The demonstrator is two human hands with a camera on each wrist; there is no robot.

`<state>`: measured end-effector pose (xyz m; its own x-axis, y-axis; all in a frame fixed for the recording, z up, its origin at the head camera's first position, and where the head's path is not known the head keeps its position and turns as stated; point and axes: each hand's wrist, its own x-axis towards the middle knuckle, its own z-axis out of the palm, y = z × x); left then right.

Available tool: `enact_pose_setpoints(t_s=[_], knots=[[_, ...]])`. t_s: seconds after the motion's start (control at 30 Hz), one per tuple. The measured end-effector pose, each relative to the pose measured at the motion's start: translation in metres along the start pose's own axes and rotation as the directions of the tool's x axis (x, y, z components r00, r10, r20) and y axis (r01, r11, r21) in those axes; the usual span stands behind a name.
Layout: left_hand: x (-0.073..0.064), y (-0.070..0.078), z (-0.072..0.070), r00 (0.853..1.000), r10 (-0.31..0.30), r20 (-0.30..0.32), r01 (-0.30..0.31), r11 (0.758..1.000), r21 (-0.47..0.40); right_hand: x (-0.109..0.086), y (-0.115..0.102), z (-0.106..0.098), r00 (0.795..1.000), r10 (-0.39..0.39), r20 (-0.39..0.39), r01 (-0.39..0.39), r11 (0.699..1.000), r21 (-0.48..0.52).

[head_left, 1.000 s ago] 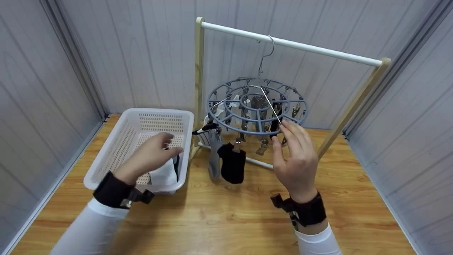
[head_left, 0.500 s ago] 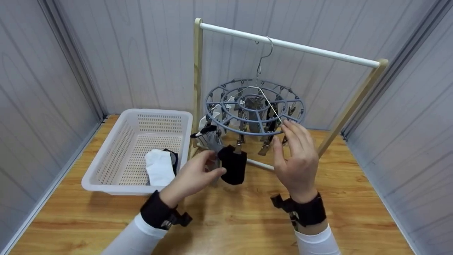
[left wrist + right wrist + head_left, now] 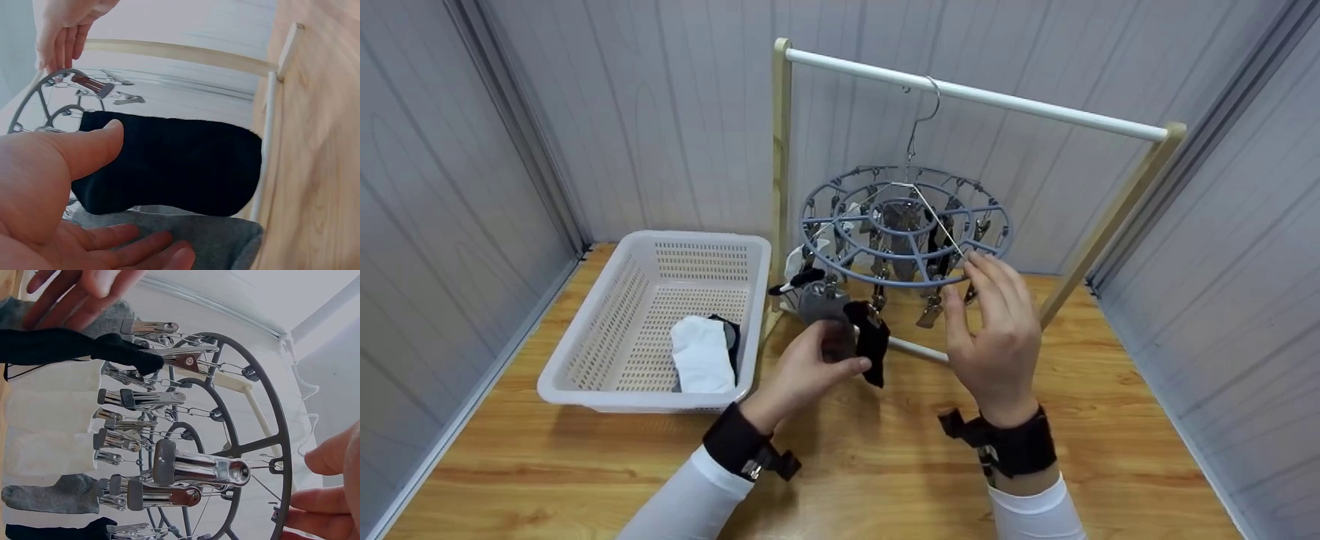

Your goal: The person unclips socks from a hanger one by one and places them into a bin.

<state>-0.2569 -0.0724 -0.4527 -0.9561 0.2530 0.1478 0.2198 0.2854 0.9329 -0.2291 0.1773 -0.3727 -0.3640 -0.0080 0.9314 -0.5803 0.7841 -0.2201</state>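
Observation:
My left hand [image 3: 802,367] is beside a black sock [image 3: 873,345] clipped to the front of a round grey clip hanger [image 3: 919,283]. In the left wrist view, its thumb lies over the black sock [image 3: 174,163] near the clipped end. The extended fingers [image 3: 140,253] are in front of a grey sock [image 3: 219,239] just behind. My right hand [image 3: 997,330] is at the hanger's right rim, with straight fingers touching it. In the right wrist view, the thumb [image 3: 329,453] stands apart from the rim [image 3: 287,467].
A rack with a white rod [image 3: 1035,106] carries the hanger by a metal hook [image 3: 936,97]. More grey, white and black socks hang from metal clips. To the left, a white basket [image 3: 585,322] holds a white sock [image 3: 701,356] and something dark.
My left hand has moved from over the basket rightward to the hanging black sock, which now looks turned and narrower. My right hand has stayed at the rim, shifting slightly right.

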Motion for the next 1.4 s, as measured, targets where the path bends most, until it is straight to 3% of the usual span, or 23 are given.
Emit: enact_pose_setpoints(t_s=[0.23,0.6,0.77,0.97,1.27,1.4], knots=[[0.005,-0.011,0.005,1.000,0.003,-0.005,-0.003,0.992,-0.128,0.000,-0.001,0.000,1.000,0.000,0.011,0.000,1.000,-0.004],[0.005,-0.013,0.011,1.000,0.024,-0.004,-0.024,0.973,-0.228,0.000,-0.001,0.000,1.000,0.004,0.019,-0.004,1.000,0.002],[0.002,-0.012,0.015,0.997,0.071,-0.019,-0.074,0.974,-0.213,-0.001,-0.002,-0.001,1.000,0.008,0.027,-0.008,1.000,0.005],[0.000,-0.010,0.019,0.994,0.105,0.003,-0.100,0.955,-0.278,0.000,-0.004,-0.001,1.000,0.001,0.012,-0.002,1.000,0.027],[-0.005,-0.006,0.018,0.995,0.089,0.045,-0.070,0.945,-0.318,0.001,-0.023,0.001,0.988,-0.100,-0.119,0.117,0.983,0.143],[-0.005,-0.006,0.018,0.994,0.091,0.067,-0.065,0.946,-0.317,-0.002,-0.031,0.002,0.984,-0.159,-0.075,0.172,0.962,0.212]])
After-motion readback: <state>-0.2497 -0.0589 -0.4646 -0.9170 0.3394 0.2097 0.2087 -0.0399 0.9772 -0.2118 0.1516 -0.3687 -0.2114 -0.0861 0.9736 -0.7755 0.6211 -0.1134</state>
